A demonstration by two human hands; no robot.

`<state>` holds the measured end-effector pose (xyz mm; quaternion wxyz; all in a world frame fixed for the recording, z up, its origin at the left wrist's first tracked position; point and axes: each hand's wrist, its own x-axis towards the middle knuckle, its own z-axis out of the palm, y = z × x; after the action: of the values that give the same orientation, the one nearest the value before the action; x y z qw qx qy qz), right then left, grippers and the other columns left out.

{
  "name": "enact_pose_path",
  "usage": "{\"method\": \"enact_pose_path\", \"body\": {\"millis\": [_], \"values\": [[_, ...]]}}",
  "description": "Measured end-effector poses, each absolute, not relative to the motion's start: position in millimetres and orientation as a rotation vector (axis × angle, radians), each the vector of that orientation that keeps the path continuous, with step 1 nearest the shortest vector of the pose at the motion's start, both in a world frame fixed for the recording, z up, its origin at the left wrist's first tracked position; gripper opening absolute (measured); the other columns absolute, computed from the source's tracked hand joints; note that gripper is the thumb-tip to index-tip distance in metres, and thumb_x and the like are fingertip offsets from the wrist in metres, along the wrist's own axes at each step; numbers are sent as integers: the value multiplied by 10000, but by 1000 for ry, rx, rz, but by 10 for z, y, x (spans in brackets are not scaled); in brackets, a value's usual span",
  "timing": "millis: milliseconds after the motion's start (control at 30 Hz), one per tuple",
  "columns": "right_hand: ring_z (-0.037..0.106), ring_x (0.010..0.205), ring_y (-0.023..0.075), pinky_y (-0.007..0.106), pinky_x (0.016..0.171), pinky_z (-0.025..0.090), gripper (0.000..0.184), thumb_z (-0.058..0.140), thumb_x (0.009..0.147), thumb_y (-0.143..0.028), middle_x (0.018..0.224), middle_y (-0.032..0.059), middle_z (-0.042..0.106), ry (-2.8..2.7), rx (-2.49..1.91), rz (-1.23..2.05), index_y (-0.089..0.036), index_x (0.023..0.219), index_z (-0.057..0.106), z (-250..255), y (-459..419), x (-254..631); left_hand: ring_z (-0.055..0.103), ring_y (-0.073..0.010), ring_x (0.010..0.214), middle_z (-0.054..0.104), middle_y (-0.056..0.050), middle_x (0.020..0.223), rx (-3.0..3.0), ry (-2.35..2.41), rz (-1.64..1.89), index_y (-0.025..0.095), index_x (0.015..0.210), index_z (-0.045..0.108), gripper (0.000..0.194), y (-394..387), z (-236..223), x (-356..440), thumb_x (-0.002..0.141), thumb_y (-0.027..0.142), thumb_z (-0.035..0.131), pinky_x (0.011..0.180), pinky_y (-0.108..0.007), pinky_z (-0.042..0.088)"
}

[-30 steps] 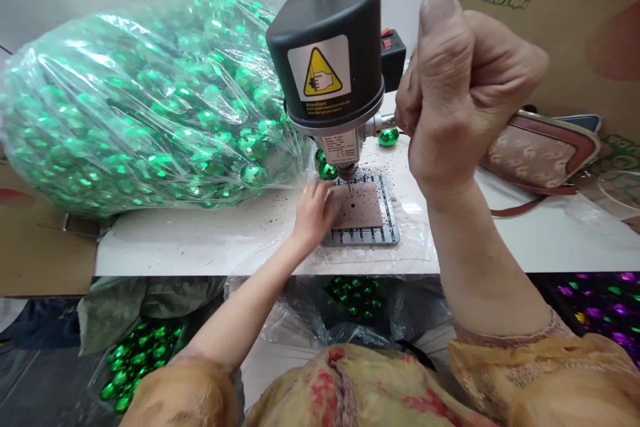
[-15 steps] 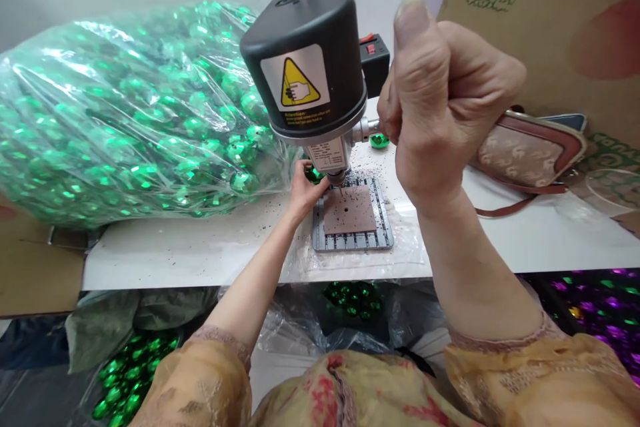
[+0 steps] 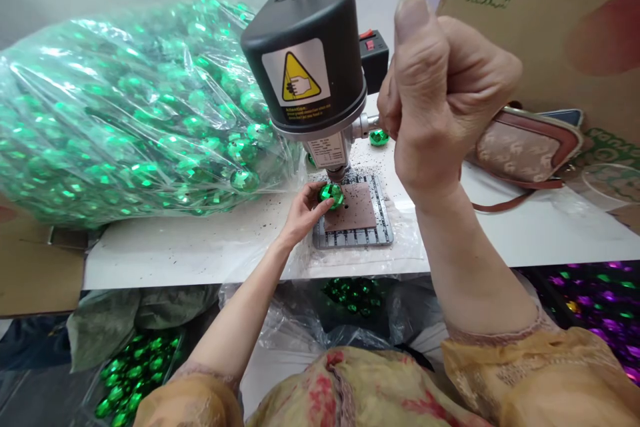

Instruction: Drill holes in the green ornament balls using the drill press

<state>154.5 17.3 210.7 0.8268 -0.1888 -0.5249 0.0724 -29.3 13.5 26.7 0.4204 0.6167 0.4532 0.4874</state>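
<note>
Between the thumb and fingers of my left hand (image 3: pixel 303 213) is a shiny green faceted ball (image 3: pixel 331 195). It is over the left edge of a brown square board (image 3: pixel 357 213) with a dark hole in it. The board lies on the slotted metal base (image 3: pixel 385 227) of a small drill press (image 3: pixel 305 60), just below the chuck (image 3: pixel 336 173). My right hand (image 3: pixel 445 93) is closed in a fist around the press's feed lever (image 3: pixel 371 123), its thumb pointing up. Most of the lever is hidden by that hand.
A large clear bag of green balls (image 3: pixel 135 120) fills the left of the white table (image 3: pixel 165 247). A loose green ball (image 3: pixel 379 138) sits behind the lever. On the right are a handbag (image 3: pixel 525 147) and a cardboard box (image 3: pixel 540 33). Dark shavings are scattered around the base.
My left hand went from the board back to the balls behind the chuck, then returned forward with one green ball. My right hand keeps its hold on the lever. The view shifted slightly.
</note>
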Motion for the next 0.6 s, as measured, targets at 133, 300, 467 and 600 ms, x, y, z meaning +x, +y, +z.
{"method": "enact_pose_path", "body": {"millis": [133,300,467,600], "values": [[270,371,54,317,462,195,472,647,843,-405,424,-69,358,-1081,-264,237,-194,518,378,2115,147,1546,697,-231,994,733,-91,1097,1622,1136,1139,204,1214,644,576,141,287,-289,765,527,808,911,-391,572],[272,380,52,314,462,228,482,590,873,-401,427,-71,348,-1110,-439,169,-202,518,331,2122,110,1548,676,-220,977,718,-81,1138,1745,1231,1064,222,1233,656,540,114,293,-267,782,479,803,910,-380,550],[292,384,45,303,478,221,457,557,898,-101,429,-74,369,-1090,-370,222,-183,493,360,2124,102,1542,658,-213,969,698,-73,1120,1794,1295,1116,218,1246,614,611,83,285,-162,727,432,855,867,-354,545],[280,374,47,317,482,187,465,627,879,-223,418,-71,372,-1084,-272,240,-181,486,383,2116,120,1552,668,-228,1028,695,-73,1113,1773,1266,1161,207,1164,604,537,45,239,-48,740,429,846,904,-373,550]]}}
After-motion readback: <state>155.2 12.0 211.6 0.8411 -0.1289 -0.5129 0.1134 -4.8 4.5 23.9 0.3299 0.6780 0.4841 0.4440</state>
